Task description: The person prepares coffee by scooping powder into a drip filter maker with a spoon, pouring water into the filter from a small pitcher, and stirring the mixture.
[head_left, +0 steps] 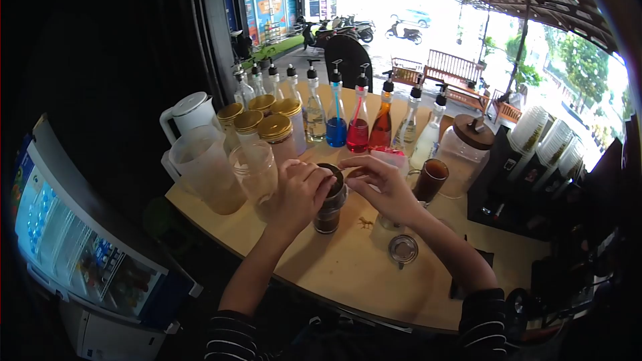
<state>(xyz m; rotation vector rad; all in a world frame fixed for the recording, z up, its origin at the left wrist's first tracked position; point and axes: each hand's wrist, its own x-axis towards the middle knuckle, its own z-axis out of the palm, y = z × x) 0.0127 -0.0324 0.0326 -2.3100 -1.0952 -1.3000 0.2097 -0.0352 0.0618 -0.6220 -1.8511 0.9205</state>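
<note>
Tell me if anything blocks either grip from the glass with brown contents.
Nothing visible stands in the way: left grip and right grip are both at the top of the glass. The brown-filled mug stands beyond the right grip.

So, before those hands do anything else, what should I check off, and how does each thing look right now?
1. Left hand and right hand both at the top of the glass with brown contents: ok.
2. That glass upright on the wooden table: ok.
3. Dark piece at its top properly seated: cannot tell, fingers partly cover it.
4. Tabletop beside the glass clean: not ok, a brown mark shows.
5. Glass mug of brown drink upright: ok.
6. Pump bottle with blue liquid upright: ok.
</note>
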